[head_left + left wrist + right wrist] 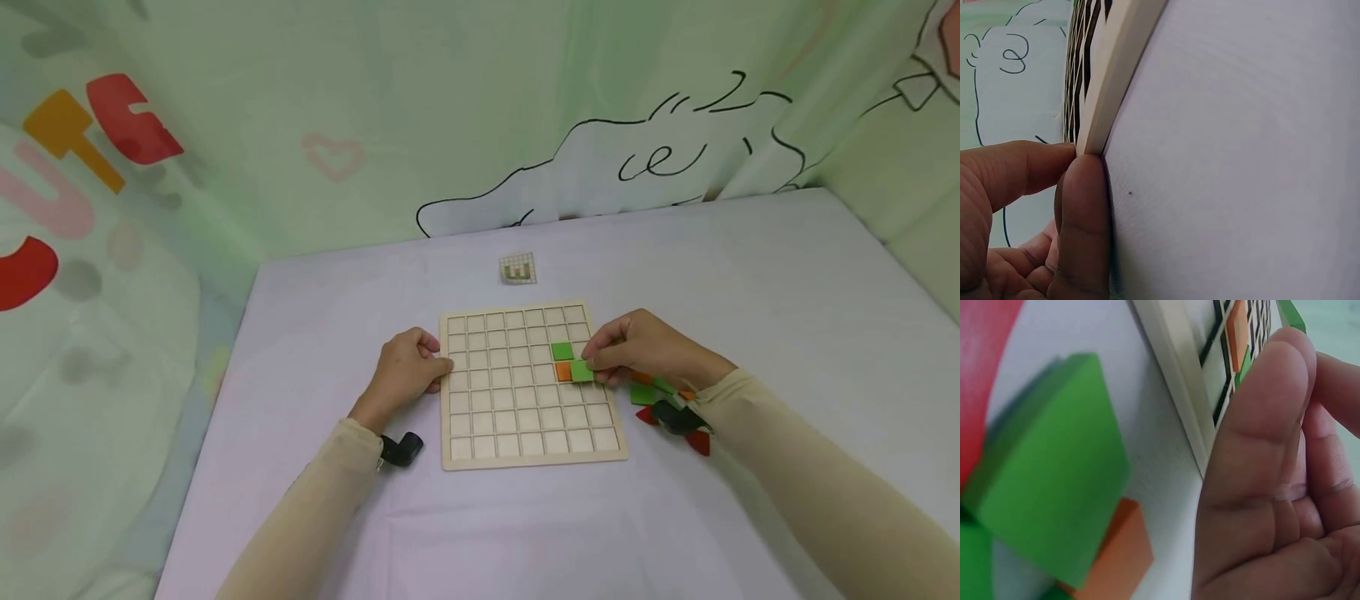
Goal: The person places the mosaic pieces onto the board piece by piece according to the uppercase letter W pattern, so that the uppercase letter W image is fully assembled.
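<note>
Grip, right hand [643, 347]: thumb and fingers pinch the right side of a green square tile [581, 372], raised off the grid board [504, 423] in the right wrist view.
Tile's bearing: left of the fingertips, above the board's right-hand columns; from the head view it hides part of a set orange tile [562, 372]. That offset looks like the relation that matters most; exact height is hard to tell.
Long axis: none visible; the tile appears square.
Set pair: orange tile and a second green tile [562, 351] occupy neighbouring cells of one column, green on the far side.
Nearer hand: right, directly at the tile.
Grip, left hand [405, 367]: thumb and finger pinch the board's left rim, well apart from the tiles.
Loose pieces: green piece [642, 394] and red piece [698, 442] on the surface [495, 533], right of the board, beneath the right wrist.
</note>
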Tool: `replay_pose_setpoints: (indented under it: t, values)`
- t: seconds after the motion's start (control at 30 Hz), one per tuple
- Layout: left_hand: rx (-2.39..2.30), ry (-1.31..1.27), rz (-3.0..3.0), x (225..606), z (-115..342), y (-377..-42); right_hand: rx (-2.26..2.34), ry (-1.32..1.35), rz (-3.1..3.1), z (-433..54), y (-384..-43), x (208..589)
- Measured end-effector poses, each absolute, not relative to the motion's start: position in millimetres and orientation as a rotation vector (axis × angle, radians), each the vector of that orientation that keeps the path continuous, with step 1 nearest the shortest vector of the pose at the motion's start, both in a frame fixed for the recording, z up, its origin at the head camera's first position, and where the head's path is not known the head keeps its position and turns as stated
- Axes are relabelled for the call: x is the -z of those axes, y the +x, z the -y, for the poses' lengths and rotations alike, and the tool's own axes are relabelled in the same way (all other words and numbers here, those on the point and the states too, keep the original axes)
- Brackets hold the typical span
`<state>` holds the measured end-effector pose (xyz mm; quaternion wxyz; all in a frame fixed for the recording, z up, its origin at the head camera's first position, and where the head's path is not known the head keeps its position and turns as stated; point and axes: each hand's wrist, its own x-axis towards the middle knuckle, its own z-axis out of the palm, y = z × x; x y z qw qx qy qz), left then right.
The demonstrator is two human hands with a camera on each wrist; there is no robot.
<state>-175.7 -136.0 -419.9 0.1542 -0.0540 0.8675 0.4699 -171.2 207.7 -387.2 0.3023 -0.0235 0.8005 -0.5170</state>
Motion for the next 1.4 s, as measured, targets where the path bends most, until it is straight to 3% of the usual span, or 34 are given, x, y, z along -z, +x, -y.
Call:
replay_pose_setpoints:
  t: [1.4]
  values:
    - [-1.337, -0.156, -2.498, 423.3, 137.0, -178.7, 1.363, -0.074, -2.098, -191.0, -158.8, 398.8]
